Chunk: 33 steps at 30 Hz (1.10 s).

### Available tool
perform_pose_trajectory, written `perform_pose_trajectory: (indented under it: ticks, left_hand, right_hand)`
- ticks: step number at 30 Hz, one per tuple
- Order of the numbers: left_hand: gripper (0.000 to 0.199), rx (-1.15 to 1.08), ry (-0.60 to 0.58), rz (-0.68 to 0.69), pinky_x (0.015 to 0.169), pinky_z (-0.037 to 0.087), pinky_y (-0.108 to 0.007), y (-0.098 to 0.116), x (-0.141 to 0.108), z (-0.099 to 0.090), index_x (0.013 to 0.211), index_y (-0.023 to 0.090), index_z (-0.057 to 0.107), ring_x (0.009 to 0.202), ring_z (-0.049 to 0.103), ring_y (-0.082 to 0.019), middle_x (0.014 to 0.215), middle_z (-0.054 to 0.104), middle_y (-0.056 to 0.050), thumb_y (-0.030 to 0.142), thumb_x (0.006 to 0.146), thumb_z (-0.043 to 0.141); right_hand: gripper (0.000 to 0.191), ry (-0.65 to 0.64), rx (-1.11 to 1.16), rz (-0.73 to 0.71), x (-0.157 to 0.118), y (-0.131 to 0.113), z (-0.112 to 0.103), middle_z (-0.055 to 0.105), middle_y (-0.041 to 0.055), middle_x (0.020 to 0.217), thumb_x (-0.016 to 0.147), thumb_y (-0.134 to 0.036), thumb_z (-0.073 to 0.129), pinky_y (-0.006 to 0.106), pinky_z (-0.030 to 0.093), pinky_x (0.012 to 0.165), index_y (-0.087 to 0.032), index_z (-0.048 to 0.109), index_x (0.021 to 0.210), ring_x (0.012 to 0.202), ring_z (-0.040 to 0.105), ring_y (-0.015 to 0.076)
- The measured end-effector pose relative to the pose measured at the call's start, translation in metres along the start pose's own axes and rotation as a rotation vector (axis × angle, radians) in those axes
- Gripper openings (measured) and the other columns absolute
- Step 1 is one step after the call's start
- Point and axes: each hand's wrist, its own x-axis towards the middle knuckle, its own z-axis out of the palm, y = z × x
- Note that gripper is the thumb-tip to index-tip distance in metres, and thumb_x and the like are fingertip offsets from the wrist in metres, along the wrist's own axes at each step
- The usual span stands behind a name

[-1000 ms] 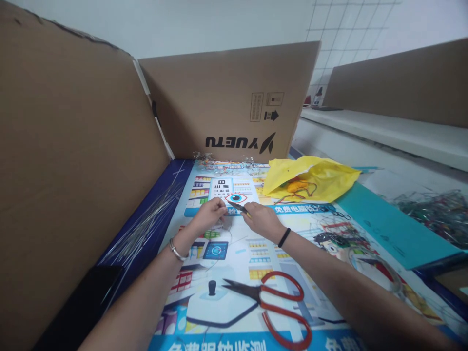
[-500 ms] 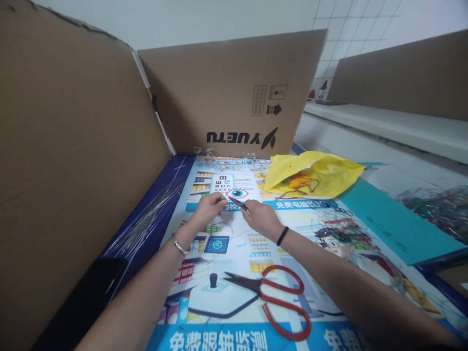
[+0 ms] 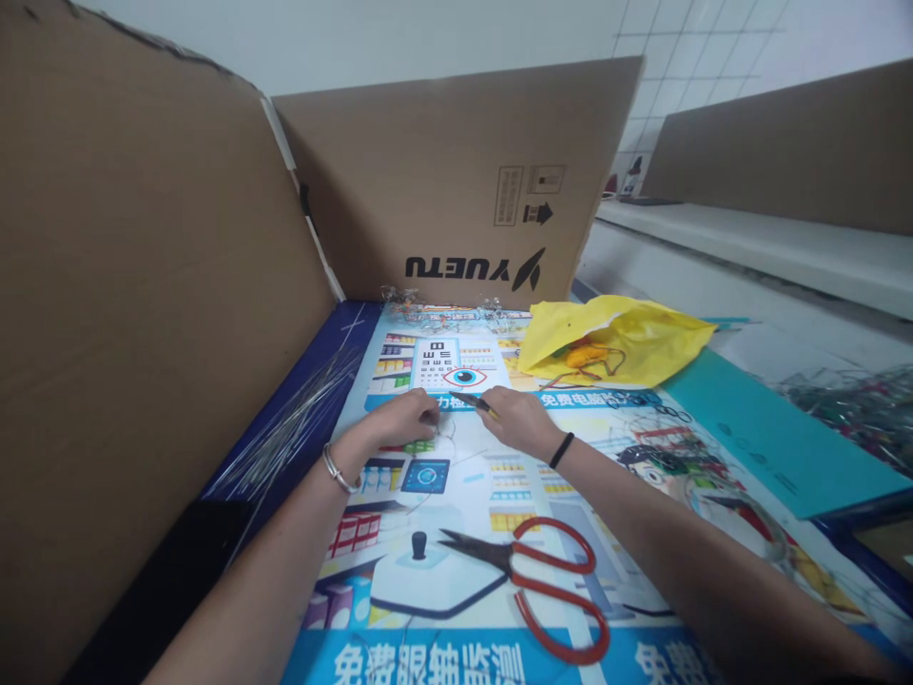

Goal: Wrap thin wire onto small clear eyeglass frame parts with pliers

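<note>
My left hand (image 3: 406, 420) is closed, its fingertips pinched together above the printed sheet. A thin wire (image 3: 447, 433) curls out beside these fingers; the pinch itself is too small to see clearly. Dark-tipped pliers (image 3: 473, 401) with a bit of yellow at the grip are held in my right hand (image 3: 522, 426), fingers wrapped round the handles. Their tips point left toward my left hand, with a small gap between. Nearer to me, scissors (image 3: 514, 561) with red handles lie on the printed sheet (image 3: 467, 518), blades pointing left.
A yellow bag (image 3: 642, 333) holding something orange lies at the back right. Straight wires (image 3: 292, 428) lie along the left edge. Tangled wire (image 3: 403, 303) sits by the cardboard panel (image 3: 456, 181) behind. A teal sheet (image 3: 777, 438) and more tangled wire (image 3: 848, 409) are at right.
My left hand has moved slightly left and down, away from the plier tips. My right hand with the pliers has shifted a little to the right.
</note>
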Motion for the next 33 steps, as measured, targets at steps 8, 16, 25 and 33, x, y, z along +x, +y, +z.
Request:
perform_pose_trajectory:
  ticks: [8, 16, 25, 33]
  left_hand:
    - [0.026, -0.048, 0.032, -0.067, 0.062, 0.038, -0.024, -0.008, 0.003, 0.01, 0.088, 0.018, 0.059, 0.073, 0.052, -0.017, 0.081, 0.058, -0.003, 0.023, 0.063, 0.057]
    - [0.014, -0.05, 0.07, -0.082, 0.057, 0.034, -0.024, -0.006, 0.005, 0.01, 0.068, 0.016, 0.056, 0.066, 0.048, -0.015, 0.072, 0.055, -0.001, 0.024, 0.058, 0.061]
    - [0.02, -0.587, 0.063, -0.156, 0.049, 0.032, -0.02, -0.001, 0.004, 0.015, 0.066, 0.016, 0.049, 0.053, 0.044, -0.009, 0.059, 0.05, 0.004, 0.024, 0.056, 0.065]
    - [0.03, -1.052, 0.034, -0.243, 0.041, 0.026, -0.017, -0.004, 0.004, 0.018, 0.071, 0.016, 0.047, 0.041, 0.039, -0.004, 0.05, 0.048, 0.007, 0.021, 0.053, 0.071]
  right_hand:
    - [0.022, 0.006, -0.003, -0.043, 0.0, 0.002, 0.002, 0.062, 0.0055, 0.089, 0.087, -0.033, 0.04, 0.024, 0.034, 0.064, -0.017, 0.055, 0.091, 0.08, 0.057, 0.016]
    - [0.022, -0.006, -0.02, -0.043, 0.0, 0.002, 0.004, 0.062, 0.0054, 0.09, 0.087, -0.033, 0.04, 0.024, 0.034, 0.063, -0.018, 0.055, 0.091, 0.08, 0.057, 0.0159]
    - [0.022, 0.067, 0.007, -0.087, -0.001, 0.005, 0.007, 0.061, 0.0049, 0.087, 0.087, -0.032, 0.04, 0.024, 0.034, 0.065, -0.017, 0.055, 0.089, 0.079, 0.056, 0.0151]
    - [0.022, 0.07, -0.106, -0.14, -0.001, 0.007, 0.005, 0.059, 0.0071, 0.085, 0.087, -0.031, 0.039, 0.026, 0.033, 0.065, -0.016, 0.056, 0.088, 0.08, 0.054, 0.0174]
